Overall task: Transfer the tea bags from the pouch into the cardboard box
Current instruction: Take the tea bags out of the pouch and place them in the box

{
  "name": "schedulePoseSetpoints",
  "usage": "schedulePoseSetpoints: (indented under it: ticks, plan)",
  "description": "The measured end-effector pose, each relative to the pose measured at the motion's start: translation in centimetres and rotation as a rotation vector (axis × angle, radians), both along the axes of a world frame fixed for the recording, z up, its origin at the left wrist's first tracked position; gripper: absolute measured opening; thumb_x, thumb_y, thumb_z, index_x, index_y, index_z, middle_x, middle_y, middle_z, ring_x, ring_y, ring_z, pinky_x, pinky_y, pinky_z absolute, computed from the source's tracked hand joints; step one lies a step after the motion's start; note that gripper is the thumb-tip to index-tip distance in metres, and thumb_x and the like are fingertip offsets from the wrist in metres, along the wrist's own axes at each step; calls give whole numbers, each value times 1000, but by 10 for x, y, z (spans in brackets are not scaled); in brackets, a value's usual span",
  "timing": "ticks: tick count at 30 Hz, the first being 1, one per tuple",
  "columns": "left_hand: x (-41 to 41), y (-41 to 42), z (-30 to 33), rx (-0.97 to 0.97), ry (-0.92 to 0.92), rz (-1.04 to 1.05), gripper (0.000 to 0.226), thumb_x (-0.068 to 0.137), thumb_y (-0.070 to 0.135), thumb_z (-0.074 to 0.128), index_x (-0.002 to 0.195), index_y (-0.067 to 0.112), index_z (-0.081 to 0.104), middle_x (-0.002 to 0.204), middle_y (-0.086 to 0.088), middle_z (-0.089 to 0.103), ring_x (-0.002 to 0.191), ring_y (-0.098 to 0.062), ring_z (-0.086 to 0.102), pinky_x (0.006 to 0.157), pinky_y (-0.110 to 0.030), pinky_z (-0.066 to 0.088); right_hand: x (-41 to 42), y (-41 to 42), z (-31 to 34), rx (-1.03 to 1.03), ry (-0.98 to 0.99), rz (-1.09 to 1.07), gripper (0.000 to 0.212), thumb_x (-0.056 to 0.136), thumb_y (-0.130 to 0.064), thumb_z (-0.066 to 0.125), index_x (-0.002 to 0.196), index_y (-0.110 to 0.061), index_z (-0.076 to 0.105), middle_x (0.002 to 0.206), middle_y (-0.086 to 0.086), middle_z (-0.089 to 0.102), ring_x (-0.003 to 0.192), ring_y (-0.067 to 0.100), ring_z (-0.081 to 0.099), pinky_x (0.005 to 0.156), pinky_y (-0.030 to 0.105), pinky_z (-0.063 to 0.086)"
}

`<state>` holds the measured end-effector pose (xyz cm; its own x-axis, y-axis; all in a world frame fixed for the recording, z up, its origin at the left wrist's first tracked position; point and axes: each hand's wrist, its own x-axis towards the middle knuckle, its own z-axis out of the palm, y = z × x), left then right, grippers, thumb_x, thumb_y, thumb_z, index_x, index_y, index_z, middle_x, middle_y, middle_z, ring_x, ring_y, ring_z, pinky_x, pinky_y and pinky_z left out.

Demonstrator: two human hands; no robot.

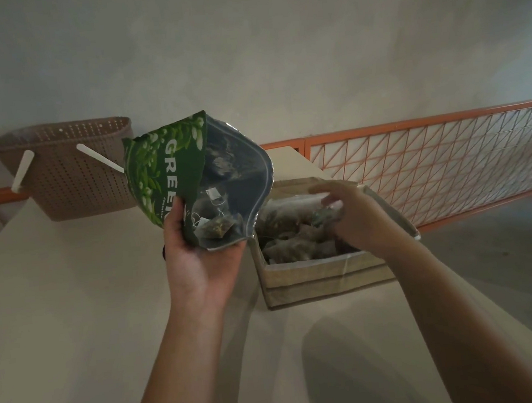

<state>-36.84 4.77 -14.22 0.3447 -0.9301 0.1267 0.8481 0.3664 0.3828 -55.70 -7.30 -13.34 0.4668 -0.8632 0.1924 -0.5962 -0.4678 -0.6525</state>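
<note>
My left grip [199, 259] holds the pouch [197, 178] beside the box [323, 273]; my right grip [350, 212] pinches a tea bag [326, 216] over it. If the pouch tips, bags may spill out.

Green pouch [163, 165] with white lettering and leaf print, silvery inside; tan striped cardboard box [324, 277]; brown perforated basket [73, 174]; orange lattice railing [433, 165]; beige bench [74, 317].

**Lettering on the pouch**

The green pouch [170, 165], gripped by the left hand [199, 259], carries large white letters "GREE", the rest cut off by the thumb. Beside the thumb runs smaller white script beginning "Jasmine". No other text is legible.
</note>
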Motion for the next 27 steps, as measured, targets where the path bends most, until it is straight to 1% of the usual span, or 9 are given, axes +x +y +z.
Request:
schedulePoseSetpoints:
  ticks: [5, 8, 10, 12, 14, 16, 20, 22, 27]
  plan:
    - [2, -3, -3, 5, -27, -2, 56, 101, 45, 46, 151, 19, 50, 158, -10, 47, 142, -32, 49, 93, -40, 58, -14, 11, 25, -108, -521, -65, 49, 87, 17, 44, 118, -20, 55, 114, -2, 60, 97, 7, 61, 84, 19, 55]
    - [0, -2, -1, 1, -6, -11, 52, 96, 43, 52, 142, 21, 57, 156, -10, 50, 141, -31, 50, 88, -41, 59, -24, 10, 24, -154, -146, -173, 26, 91, -3, 52, 102, -26, 61, 123, -3, 52, 113, 11, 51, 93, 20, 47]
    - [-1, -2, -1, -9, 0, -12, 55, 94, 42, 54, 144, 20, 56, 155, -10, 50, 141, -31, 50, 89, -42, 59, -26, 8, 17, -189, 111, -286, 24, 91, -16, 55, 109, -28, 64, 134, -1, 44, 128, 21, 37, 108, 41, 31]
    - [-1, -3, -2, -3, -1, -10, 56, 96, 43, 52, 147, 19, 54, 155, -10, 50, 140, -31, 51, 90, -41, 59, -23, 9, 14, -232, 99, -348, 33, 90, -15, 52, 120, -26, 61, 138, 2, 42, 132, 26, 32, 109, 48, 26]
    - [-2, -2, -2, 2, -12, -9, 50, 100, 44, 47, 143, 20, 56, 155, -10, 50, 138, -31, 53, 90, -40, 59, -16, 12, 13, -250, -17, -310, 30, 89, -8, 49, 109, -23, 65, 127, 3, 50, 119, 24, 45, 100, 44, 41]
    - [-3, -2, -1, 13, -14, -13, 49, 102, 44, 45, 143, 20, 56, 155, -10, 50, 141, -31, 50, 91, -40, 59, -9, 14, 14, -187, -44, -226, 28, 91, -4, 50, 88, -24, 69, 100, -3, 59, 84, 14, 56, 75, 30, 49]
    - [-3, -1, 0, 23, -4, -9, 56, 102, 44, 46, 151, 19, 50, 155, -10, 50, 137, -31, 54, 87, -39, 60, -3, 13, 7, -296, 251, -213, 26, 91, -19, 55, 75, -15, 75, 76, -3, 66, 74, 15, 57, 89, 27, 32]
    - [-3, -1, 1, 23, -17, -7, 52, 103, 44, 44, 148, 19, 52, 154, -11, 51, 130, -31, 58, 84, -38, 60, -1, 11, 3, -265, 349, -216, 27, 89, -24, 55, 71, -15, 73, 65, -2, 64, 67, 17, 58, 92, 30, 39]
    - [-5, 0, 2, 21, -27, -14, 57, 103, 44, 43, 153, 18, 46, 152, -11, 54, 127, -30, 60, 85, -38, 60, -4, 11, 5, -121, 592, -139, 33, 85, -55, 63, 115, -43, 67, 122, -7, 58, 123, 25, 43, 107, 44, 24]
